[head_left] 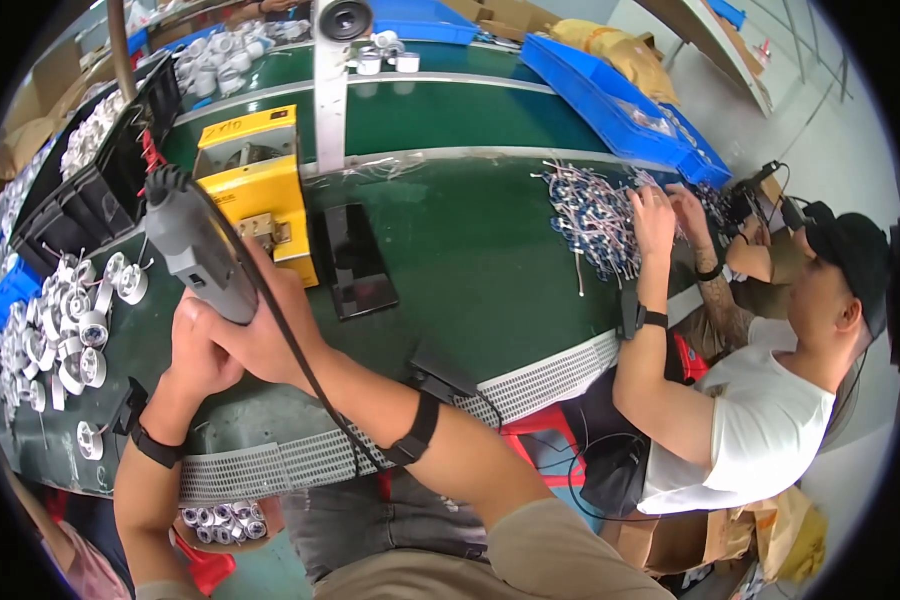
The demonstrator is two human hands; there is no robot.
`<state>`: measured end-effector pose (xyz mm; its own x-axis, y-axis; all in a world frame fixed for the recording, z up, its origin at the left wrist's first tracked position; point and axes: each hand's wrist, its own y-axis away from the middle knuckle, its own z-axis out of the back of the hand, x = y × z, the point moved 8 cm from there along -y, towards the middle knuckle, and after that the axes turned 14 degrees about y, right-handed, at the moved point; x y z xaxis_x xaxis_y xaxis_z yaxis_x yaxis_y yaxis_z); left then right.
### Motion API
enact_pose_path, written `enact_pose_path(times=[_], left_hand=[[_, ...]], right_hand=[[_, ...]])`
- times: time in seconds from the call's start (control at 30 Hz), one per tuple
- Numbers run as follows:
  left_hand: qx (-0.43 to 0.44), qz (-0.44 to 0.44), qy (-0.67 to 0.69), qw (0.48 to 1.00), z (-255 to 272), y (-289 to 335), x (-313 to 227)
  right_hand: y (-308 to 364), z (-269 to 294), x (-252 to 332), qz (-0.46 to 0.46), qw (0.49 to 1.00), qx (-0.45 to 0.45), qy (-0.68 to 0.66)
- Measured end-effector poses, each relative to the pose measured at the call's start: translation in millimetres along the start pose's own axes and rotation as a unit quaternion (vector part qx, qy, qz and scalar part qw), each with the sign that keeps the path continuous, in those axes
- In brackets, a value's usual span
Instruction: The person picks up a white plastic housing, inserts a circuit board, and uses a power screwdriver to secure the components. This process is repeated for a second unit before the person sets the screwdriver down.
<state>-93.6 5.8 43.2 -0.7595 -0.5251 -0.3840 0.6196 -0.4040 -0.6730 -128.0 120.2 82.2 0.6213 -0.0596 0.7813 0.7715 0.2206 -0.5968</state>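
A grey corded electric screwdriver (198, 252) stands tilted in front of me, with my right hand (282, 325) wrapped round its lower part. Against its lower end my left hand (205, 350) is closed, next to the right hand; what sits inside its fingers is hidden. The screwdriver's tip does not show. Just beyond my right hand stands a yellow screw feeder box (260, 180) with a metal fitting on its near side. To its right a black smartphone (358, 262) lies on the green work surface (450, 270). White round housings (70, 330) with wires are heaped on the left.
A black crate (100, 180) of white parts stands at the far left. On the right, a co-worker (750, 400) handles a pile of small wired parts (595, 220). Blue trays (610, 105) lie beyond. The screwdriver's black cord (290, 345) crosses my right forearm.
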Motion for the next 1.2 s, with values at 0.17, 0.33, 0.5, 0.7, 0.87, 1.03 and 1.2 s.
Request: enact_pose_path(times=[0.17, 0.33, 0.5, 0.7, 0.87, 1.03, 1.2], left_hand=[[0.043, 0.004, -0.02, 0.999, -2, -10, -12], [0.021, -0.001, 0.055, 0.998, 3, -20, -21], [0.0, -0.021, 0.063, 0.998, 9, -23, -21], [-0.103, -0.008, 0.026, 0.994, 31, -21, -27], [-0.163, -0.057, 0.019, 0.985, 40, -24, -41], [-0.185, -0.127, 0.03, 0.974, 39, -25, -54], [0.009, 0.024, 0.217, 0.976, -6, -17, -42]], right_hand=[[1, 3, 1, 0.002, 1.0, 0.016, 0.008], [2, -4, -13, -0.043, 0.997, 0.066, -0.017], [-1, -9, -5, -0.003, 0.995, 0.097, -0.026], [-32, 65, 0, 0.06, 0.992, -0.103, 0.045], [-54, 235, -85, -0.185, 0.796, -0.318, 0.481], [-2, 294, -159, -0.391, 0.713, -0.124, 0.569], [-1, 183, -75, -0.045, 0.867, -0.054, 0.493]])
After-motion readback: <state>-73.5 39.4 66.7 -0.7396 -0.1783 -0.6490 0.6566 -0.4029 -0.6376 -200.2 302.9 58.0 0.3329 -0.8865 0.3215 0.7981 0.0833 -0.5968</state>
